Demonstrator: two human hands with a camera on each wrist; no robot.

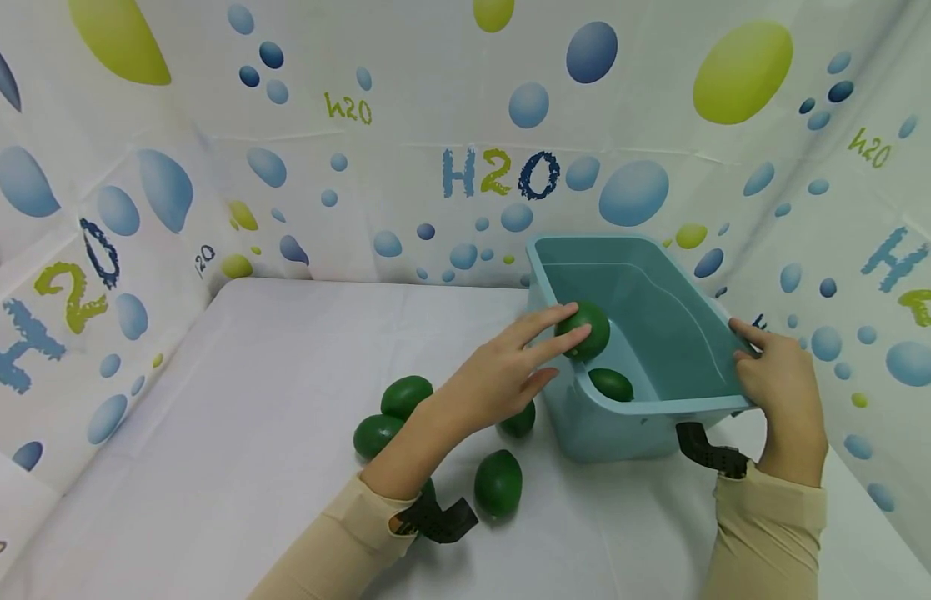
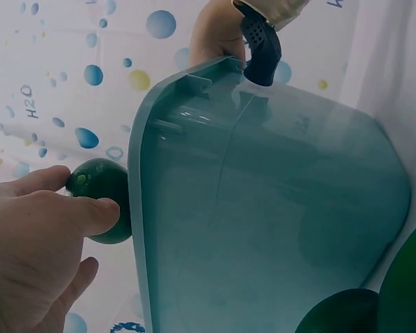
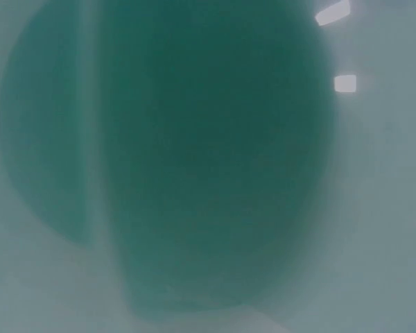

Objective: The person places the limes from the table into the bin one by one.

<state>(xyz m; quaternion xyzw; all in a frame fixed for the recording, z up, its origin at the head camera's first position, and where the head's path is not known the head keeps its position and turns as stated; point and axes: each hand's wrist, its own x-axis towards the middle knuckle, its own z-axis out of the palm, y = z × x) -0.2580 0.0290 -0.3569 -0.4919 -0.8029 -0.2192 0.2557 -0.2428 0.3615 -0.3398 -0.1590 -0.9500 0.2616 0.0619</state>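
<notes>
A pale teal plastic bin (image 1: pixel 663 333) is tilted on the table. My right hand (image 1: pixel 783 387) grips its right rim, thumb and fingers around the edge. My left hand (image 1: pixel 503 367) is at the bin's left rim, fingers spread and nearly straight. Two of its fingertips touch a dark green avocado (image 1: pixel 594 337) just above that rim; its thumb is away from the fruit. Inside the bin lies another avocado (image 1: pixel 611 385). In the left wrist view the touched avocado (image 2: pixel 100 187) shows past the rim. Blurred teal and dark green fill the right wrist view.
Several avocados lie on the white tabletop (image 1: pixel 210 400) left of the bin, among them a front one (image 1: pixel 498 483) and a back one (image 1: pixel 407 396). My left forearm partly covers this group. A patterned white sheet (image 1: pixel 405 167) hangs behind and at both sides.
</notes>
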